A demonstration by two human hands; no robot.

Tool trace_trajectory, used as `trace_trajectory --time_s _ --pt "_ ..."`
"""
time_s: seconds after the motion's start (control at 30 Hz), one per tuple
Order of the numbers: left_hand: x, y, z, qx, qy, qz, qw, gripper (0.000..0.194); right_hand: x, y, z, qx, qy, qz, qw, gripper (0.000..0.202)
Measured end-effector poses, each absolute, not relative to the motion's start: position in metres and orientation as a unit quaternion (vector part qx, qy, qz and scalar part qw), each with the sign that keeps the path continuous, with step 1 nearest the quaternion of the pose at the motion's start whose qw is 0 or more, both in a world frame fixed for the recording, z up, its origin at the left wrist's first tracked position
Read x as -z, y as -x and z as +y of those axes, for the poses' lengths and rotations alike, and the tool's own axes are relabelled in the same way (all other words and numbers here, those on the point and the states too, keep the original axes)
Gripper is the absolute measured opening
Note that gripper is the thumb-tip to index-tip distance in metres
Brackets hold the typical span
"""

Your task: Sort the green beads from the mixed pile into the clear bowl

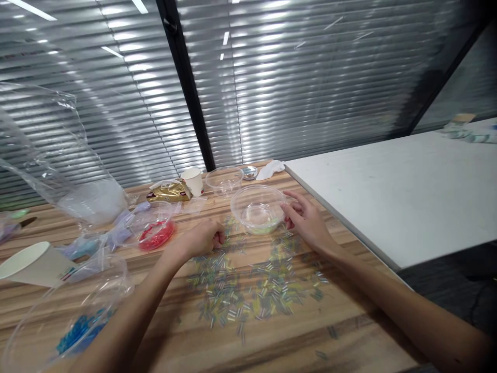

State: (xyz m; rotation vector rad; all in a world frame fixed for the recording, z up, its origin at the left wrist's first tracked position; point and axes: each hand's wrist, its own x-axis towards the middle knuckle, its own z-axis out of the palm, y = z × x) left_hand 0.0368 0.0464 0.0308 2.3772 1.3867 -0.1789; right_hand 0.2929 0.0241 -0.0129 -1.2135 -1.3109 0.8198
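From the head camera I see my left hand [204,239] resting on the wooden table [349,331], fingers curled in toward the palm at the near edge of a scatter of small tube beads [252,290]. The fingertips seem pinched together, but I cannot tell whether a bead sits between them. My right hand [306,220] lies open and relaxed, its fingertips touching the right side of a clear plastic bowl [258,207], without closing around it. That bowl stands just beyond the beads, between my two hands, and holds a thin layer of pale greenish beads at its bottom.

Behind it stands a second clear bowl [224,180], with a white paper cup [193,181] and a gold packet [169,191] to its left. Further left a clear container holds red beads [156,235]. At the lower left another clear container holds blue beads [79,329], beside a tipped paper cup [33,264]. A large crumpled plastic bag [58,155] rises at the left. A white table [388,191] butts against the wooden one on the right.
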Motion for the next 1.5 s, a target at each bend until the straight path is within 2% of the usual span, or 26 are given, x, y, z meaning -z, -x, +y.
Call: trace_trajectory --time_s 0.27,0.43,1.17,1.5 --pt "-0.036 -0.038 0.045 0.07 -0.845 0.499 0.179 0.022 0.013 -0.293 0.024 -0.343 0.518 -0.559 0.549 0.05" --pt "-0.041 -0.038 0.041 0.076 -0.842 0.512 0.149 0.016 0.014 -0.294 0.024 -0.334 0.517 -0.571 0.544 0.046" --pt "-0.037 -0.037 0.042 0.079 -0.857 0.483 0.159 0.03 0.012 -0.292 0.022 -0.337 0.517 -0.576 0.536 0.047" --pt "-0.044 -0.04 0.036 0.098 -0.868 0.468 0.135 0.019 0.011 -0.292 0.021 -0.33 0.519 -0.585 0.529 0.047"
